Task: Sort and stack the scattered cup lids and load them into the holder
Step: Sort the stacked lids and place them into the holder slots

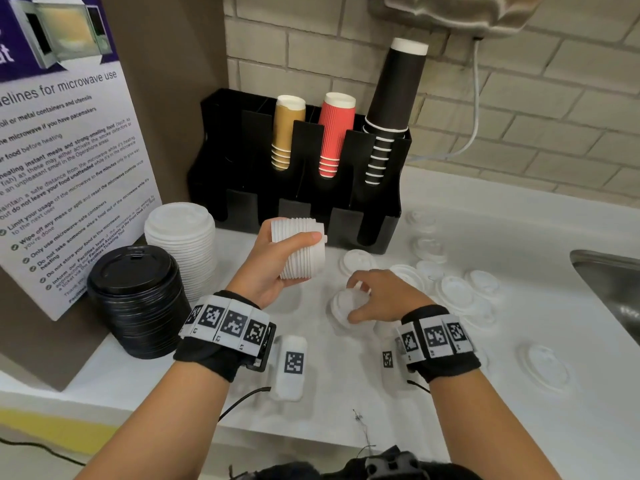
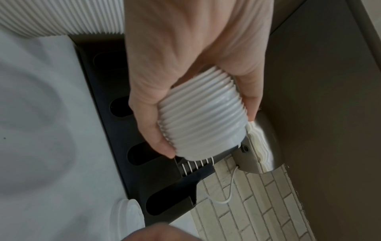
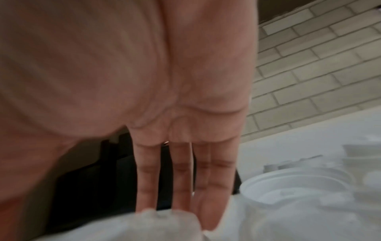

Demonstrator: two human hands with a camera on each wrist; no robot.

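My left hand (image 1: 294, 254) grips a sideways stack of small white lids (image 1: 304, 268), thumb on top, just in front of the black holder (image 1: 249, 150). The left wrist view shows the same stack of small white lids (image 2: 202, 120) wrapped by thumb and fingers above the holder's lower slots (image 2: 123, 163). My right hand (image 1: 353, 301) reaches down on the counter and pinches a small white lid (image 1: 341, 306) between thumb and fingers. In the right wrist view the fingers (image 3: 181, 179) stretch down onto that blurred small white lid (image 3: 164, 225). Several loose white lids (image 1: 453, 289) lie scattered to the right.
A tall stack of large white lids (image 1: 180, 237) and a stack of black lids (image 1: 135, 299) stand at the left by a microwave sign (image 1: 69, 150). The holder's upper slots hold tan, red and black cups (image 1: 391, 98). A steel sink (image 1: 609, 285) lies at the right edge.
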